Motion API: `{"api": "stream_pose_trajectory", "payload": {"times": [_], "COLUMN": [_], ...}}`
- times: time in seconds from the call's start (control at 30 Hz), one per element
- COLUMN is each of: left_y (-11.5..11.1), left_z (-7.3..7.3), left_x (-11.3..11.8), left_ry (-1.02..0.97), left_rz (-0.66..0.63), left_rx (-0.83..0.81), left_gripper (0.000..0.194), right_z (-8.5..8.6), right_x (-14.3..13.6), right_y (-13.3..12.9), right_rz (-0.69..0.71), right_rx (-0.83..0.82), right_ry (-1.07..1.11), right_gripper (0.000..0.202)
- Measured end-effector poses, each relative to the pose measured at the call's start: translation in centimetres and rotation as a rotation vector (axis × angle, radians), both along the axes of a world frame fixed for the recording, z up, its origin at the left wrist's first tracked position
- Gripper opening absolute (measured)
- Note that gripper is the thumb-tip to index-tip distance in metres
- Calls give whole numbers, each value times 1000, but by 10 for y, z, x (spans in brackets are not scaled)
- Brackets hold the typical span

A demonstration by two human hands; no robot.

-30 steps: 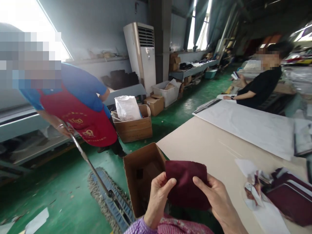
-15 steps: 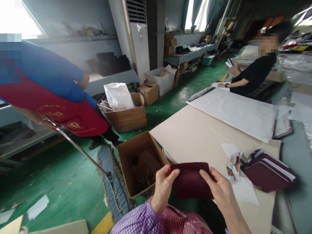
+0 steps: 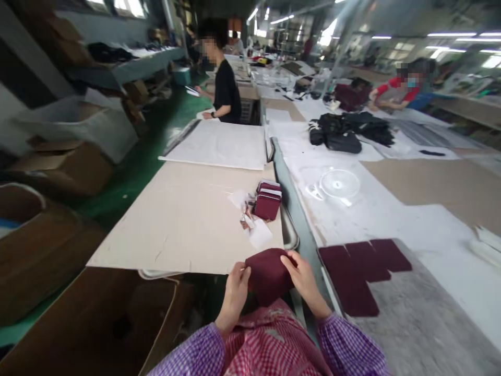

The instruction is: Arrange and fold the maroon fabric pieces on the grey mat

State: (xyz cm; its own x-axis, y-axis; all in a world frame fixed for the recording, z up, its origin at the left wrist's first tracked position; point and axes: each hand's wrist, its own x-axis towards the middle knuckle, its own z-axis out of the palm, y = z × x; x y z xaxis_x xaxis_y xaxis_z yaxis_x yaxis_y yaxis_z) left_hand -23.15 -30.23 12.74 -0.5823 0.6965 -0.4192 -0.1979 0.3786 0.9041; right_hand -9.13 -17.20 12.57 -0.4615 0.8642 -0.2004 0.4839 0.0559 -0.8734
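Observation:
A maroon fabric piece (image 3: 269, 275) hangs between my two hands, in front of my checked apron. My left hand (image 3: 236, 292) pinches its left edge between thumb and fingers. On the opposite edge, my right hand (image 3: 303, 279) grips the upper corner. Ahead, a stack of maroon pieces with pale layers (image 3: 268, 201) sits at the right edge of the beige board (image 3: 183, 214), beside crumpled scraps and white paper (image 3: 260, 233). Several more maroon pieces (image 3: 358, 269) lie side by side on the grey surface to my right.
An open cardboard box (image 3: 90, 318) stands at lower left, below the board's near edge. A clear plastic fan-like object (image 3: 340, 183) and black items (image 3: 348, 130) rest on the right table. One co-worker in black (image 3: 227, 89) stands beyond the board; another, in red sleeves (image 3: 407, 91), leans over the far table.
My view has swung right, bringing the right-hand table and its maroon pieces into sight. The co-worker with the long pole has left the view. Both hands still hold the maroon fabric piece.

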Motion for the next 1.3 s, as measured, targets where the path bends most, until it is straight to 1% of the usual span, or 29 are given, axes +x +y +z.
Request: {"api": "stream_pose_trajectory", "payload": {"times": [0.13, 0.23, 0.3, 0.37, 0.47, 0.57, 0.73, 0.87, 1.13, 1.3], "left_y": [61, 96, 113, 127, 143, 157, 176, 184, 189, 189], "left_z": [-25, -36, -39, -41, -44, -49, -57, -65, -85, -97], "left_x": [67, 120, 152, 180, 207, 218, 227, 234, 239, 242], "left_ry": [-112, -202, -253, -291, -318, -318, -301, -279, -191, -124], "left_rz": [-231, -377, -442, -479, -492, -475, -454, -442, -422, -426], "left_rx": [-85, -179, -265, -345, -415, -458, -480, -489, -483, -498], "left_gripper": [9, 9, 11, 14, 14, 10, 15, 14, 6, 5], "right_z": [-22, -36, -43, -46, -51, -57, -67, -75, -96, -103], "right_x": [92, 158, 197, 231, 264, 277, 281, 283, 287, 289], "right_y": [26, 39, 45, 52, 62, 75, 99, 111, 117, 116], "right_rz": [-211, -296, -329, -356, -380, -371, -357, -322, -277, -260], "right_rx": [0, -29, -52, -61, -54, -40, -13, -12, -18, 6], "right_ry": [-140, -234, -295, -359, -444, -496, -564, -583, -609, -607], "right_gripper": [42, 42, 41, 42, 41, 38, 34, 32, 29, 26]}}
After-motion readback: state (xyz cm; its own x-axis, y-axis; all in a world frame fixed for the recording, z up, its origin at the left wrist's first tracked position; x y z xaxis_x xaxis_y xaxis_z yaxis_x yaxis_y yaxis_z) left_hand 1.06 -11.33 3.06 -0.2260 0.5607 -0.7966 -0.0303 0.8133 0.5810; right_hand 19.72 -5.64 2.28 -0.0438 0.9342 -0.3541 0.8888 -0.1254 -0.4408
